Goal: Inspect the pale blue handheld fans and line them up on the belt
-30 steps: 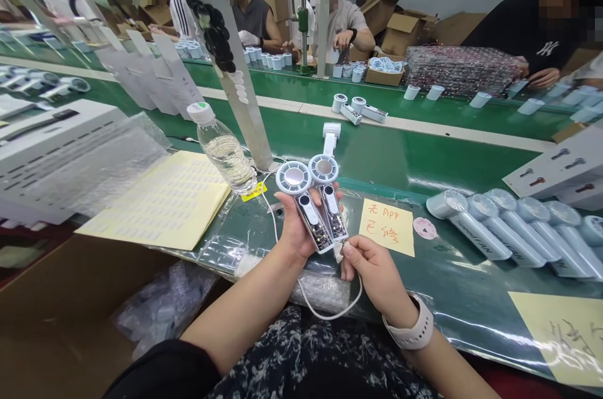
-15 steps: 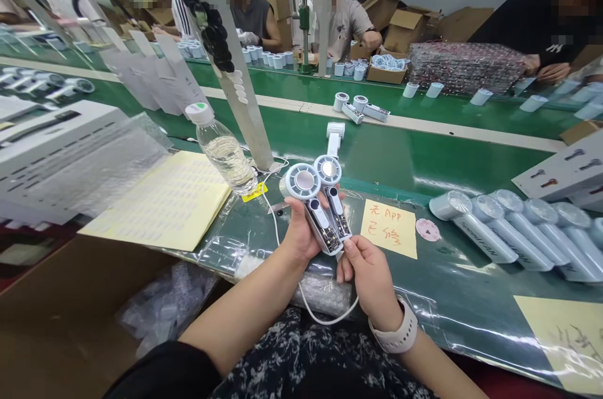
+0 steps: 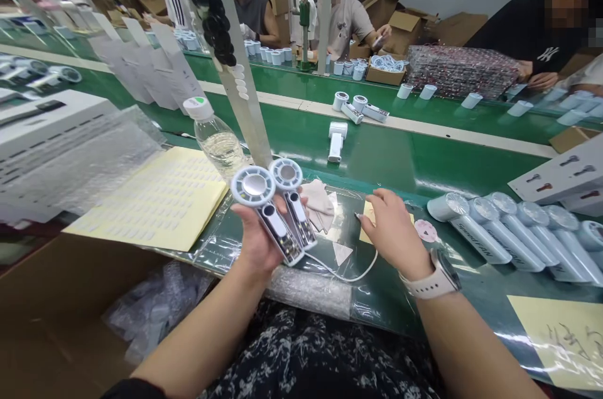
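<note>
Two light-blue handheld fans [image 3: 254, 186] rest side by side in my left hand [image 3: 259, 242], its fingers wrapped round their handles. Both handles lack a cover on the upper side, so circuit boards show. Right of the fans, my right hand [image 3: 393, 229] hovers over a yellow paper note [image 3: 367, 232], partly hiding it. A white cable [image 3: 346, 278] loops from behind the fans up to this hand. Its small metal-tipped plug sticks out at the thumb, pinched there. A crumpled pale cloth or glove [image 3: 318, 201] lies between the hands.
Assembled fans [image 3: 480, 239] lie in a row at right. A water bottle [image 3: 219, 141] stands by a metal post [image 3: 252, 113], beside a yellow sticker sheet [image 3: 155, 198]. One fan [image 3: 336, 141] and more fan parts lie on the green belt [image 3: 424, 141]. Several co-workers sit opposite.
My left hand has moved left with the two fans. My right hand has drawn away from the fan handles, up and to the right, with the cable's plug. A cloth has come into view.
</note>
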### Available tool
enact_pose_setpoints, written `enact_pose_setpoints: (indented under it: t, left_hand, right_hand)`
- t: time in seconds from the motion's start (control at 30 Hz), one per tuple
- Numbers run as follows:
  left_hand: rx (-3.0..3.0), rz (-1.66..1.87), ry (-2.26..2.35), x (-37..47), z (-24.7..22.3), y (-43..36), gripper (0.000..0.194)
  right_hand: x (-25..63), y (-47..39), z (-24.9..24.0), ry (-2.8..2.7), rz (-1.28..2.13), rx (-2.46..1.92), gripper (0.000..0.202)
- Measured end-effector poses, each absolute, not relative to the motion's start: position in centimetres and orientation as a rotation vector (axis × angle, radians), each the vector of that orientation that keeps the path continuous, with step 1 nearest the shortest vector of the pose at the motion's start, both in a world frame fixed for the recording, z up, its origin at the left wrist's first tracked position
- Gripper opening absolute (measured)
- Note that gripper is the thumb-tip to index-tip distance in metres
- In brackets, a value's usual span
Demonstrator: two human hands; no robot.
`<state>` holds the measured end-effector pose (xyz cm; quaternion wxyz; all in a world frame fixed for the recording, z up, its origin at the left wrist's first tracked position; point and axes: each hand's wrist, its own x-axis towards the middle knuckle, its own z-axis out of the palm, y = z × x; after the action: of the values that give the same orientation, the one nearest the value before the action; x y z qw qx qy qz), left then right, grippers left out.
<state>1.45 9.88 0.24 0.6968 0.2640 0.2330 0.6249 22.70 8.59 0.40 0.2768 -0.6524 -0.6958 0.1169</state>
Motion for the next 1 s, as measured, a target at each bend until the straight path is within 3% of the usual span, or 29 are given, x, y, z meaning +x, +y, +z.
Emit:
enact_pose_setpoints:
  t: [0.13,0.33,0.53,0.63,0.7,0.87,1.0]
  left_hand:
    - [0.471,1.112,0.459,1.1,-2.1,7.0,0.066]
    - [0.469,1.036,0.391,1.1,-3.9,6.1,0.068]
    - [0.489,0.92,0.344,1.0,-3.9,6.0,0.068]
    - [0.517,0.875,0.349,0.8,-4.0,5.8,0.068]
    - [0.533,0.856,0.357,0.6,-4.1,5.7,0.069]
    - [0.555,0.875,0.366,0.6,-4.1,5.5,0.069]
    - [0.565,0.863,0.353,0.8,-4.2,5.6,0.07]
  right_hand:
    - [19.5,12.3,-0.9,-1.972,0.312,-1.645,0.017]
    - [19.2,11.9,0.9,-1.945,0.368,-1.486,0.02]
    - [20.2,10.2,1.7,-1.786,1.053,-1.129,0.012]
    - [19.1,10.1,0.0,-1.514,1.526,-0.992,0.058]
    - [18.5,10.0,-0.5,-1.39,1.785,-0.908,0.073]
    - [16.8,9.2,-0.1,-1.245,1.816,-0.892,0.048]
    - [16.0,8.5,0.2,-1.192,1.631,-1.044,0.046]
